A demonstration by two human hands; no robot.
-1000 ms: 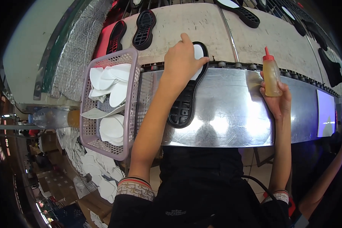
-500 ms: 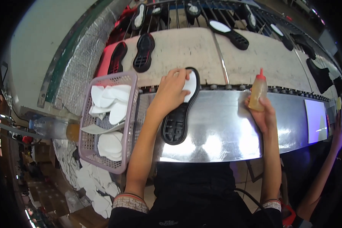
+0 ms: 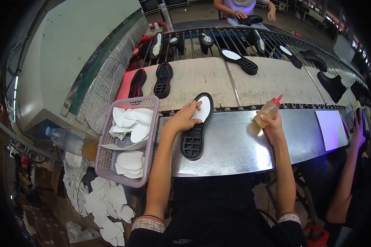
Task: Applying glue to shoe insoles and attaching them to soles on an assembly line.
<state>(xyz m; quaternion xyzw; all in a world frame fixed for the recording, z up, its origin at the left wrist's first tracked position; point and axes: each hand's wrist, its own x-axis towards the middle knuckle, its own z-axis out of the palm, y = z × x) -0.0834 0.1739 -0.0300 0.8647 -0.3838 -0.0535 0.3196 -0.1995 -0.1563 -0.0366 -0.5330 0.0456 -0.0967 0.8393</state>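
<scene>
A black shoe sole [image 3: 192, 142] with a grid of recesses lies on the metal table in front of me. A white oval pad [image 3: 203, 108] sits in its far half. My left hand [image 3: 181, 119] is closed over the sole's left edge, thumb on the pad. To the right, my right hand [image 3: 273, 128] grips a squeeze bottle [image 3: 266, 114] of yellowish liquid. Its red nozzle tilts up and right, apart from the sole. Beside my left forearm stands a lilac plastic basket [image 3: 156, 123] holding white pads [image 3: 130, 162] in two piles.
Behind the metal table [image 3: 231, 152] runs a pale conveyor [image 3: 193, 76] carrying several black soles [image 3: 163, 80]. Black shoes [image 3: 332, 86] rest at the right. A co-worker's arm [image 3: 346, 181] reaches in there, near a white sheet [image 3: 331, 129]. Another person [image 3: 239, 8] handles a shoe across the conveyor.
My view has tilted upward, bringing in the person across the conveyor. The bottle has gone from upright to leaning right. My left fingers have drawn back from the pad toward the sole's left edge.
</scene>
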